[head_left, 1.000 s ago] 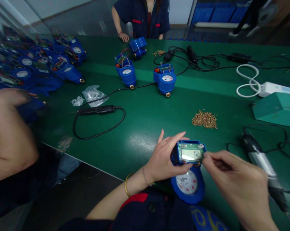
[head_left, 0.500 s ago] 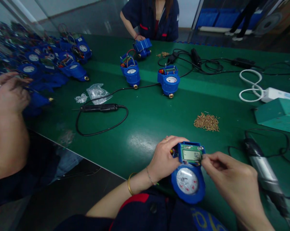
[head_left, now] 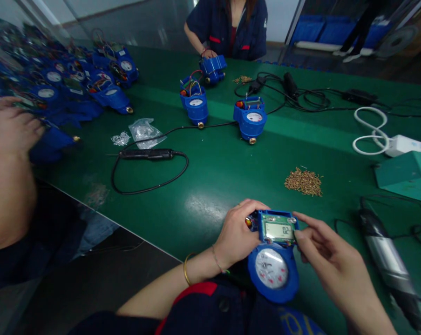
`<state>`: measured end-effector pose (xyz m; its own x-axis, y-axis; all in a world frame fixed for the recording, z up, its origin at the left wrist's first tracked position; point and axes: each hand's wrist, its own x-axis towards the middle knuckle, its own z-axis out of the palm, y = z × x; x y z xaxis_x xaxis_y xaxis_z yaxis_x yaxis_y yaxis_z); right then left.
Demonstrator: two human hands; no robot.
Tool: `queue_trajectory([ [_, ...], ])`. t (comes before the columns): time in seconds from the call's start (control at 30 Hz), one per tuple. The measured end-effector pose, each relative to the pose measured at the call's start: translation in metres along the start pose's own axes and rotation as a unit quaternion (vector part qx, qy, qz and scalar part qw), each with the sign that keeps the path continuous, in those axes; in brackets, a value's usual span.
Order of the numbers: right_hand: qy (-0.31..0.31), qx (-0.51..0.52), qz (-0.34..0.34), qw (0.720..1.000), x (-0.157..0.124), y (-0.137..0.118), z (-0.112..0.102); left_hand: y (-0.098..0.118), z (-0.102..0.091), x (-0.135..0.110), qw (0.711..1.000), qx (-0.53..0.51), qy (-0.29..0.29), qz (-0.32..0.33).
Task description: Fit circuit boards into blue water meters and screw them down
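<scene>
A blue water meter [head_left: 274,269] with a white dial and a green display board [head_left: 279,229] on top rests at the table's near edge, against my body. My left hand [head_left: 235,233] wraps round the left side of the meter's upper housing. My right hand [head_left: 328,260] presses its fingertips on the right edge of the display board. Both hands are closed on the same meter.
A pile of small brass screws [head_left: 304,181] lies ahead. An electric screwdriver [head_left: 385,258] lies to the right, another [head_left: 145,154] with a looped black cable to the left. Two meters [head_left: 250,118] stand mid-table, many more [head_left: 91,83] far left. A person's hand [head_left: 11,130] works at left; another person [head_left: 227,25] opposite.
The meter has dropped lower, so its dial shows fully. My left fingers have curled in round its housing. The person at left moved their hand.
</scene>
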<state>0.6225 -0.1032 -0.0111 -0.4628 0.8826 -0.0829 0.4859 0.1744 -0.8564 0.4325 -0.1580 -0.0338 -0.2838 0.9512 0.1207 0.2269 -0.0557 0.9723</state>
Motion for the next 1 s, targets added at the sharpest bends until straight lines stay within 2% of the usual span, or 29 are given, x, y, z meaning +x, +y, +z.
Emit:
queue_trajectory([
  [0.2,-0.03,-0.006,-0.032,0.999,0.0,0.003,0.0,-0.002,-0.004,0.0,1.0,0.006,-0.021,-0.007],
  [0.43,0.04,-0.012,-0.055,0.998,-0.006,0.001,0.01,-0.004,-0.005,0.0,1.0,0.015,-0.01,-0.009],
  [0.57,-0.03,0.079,-0.012,0.996,-0.009,0.011,0.002,-0.005,-0.006,0.0,1.0,0.012,-0.013,-0.014],
  [0.67,-0.067,0.179,0.041,0.981,-0.008,0.017,0.0,-0.007,-0.006,-0.001,1.0,0.004,-0.007,-0.013],
  [0.9,-0.042,0.287,0.107,0.951,-0.001,0.017,0.016,-0.009,-0.006,-0.002,1.0,-0.013,0.004,-0.018],
  [1.0,-0.053,0.333,0.13,0.932,0.004,0.019,0.017,-0.009,-0.007,-0.002,0.999,-0.023,0.009,-0.024],
])
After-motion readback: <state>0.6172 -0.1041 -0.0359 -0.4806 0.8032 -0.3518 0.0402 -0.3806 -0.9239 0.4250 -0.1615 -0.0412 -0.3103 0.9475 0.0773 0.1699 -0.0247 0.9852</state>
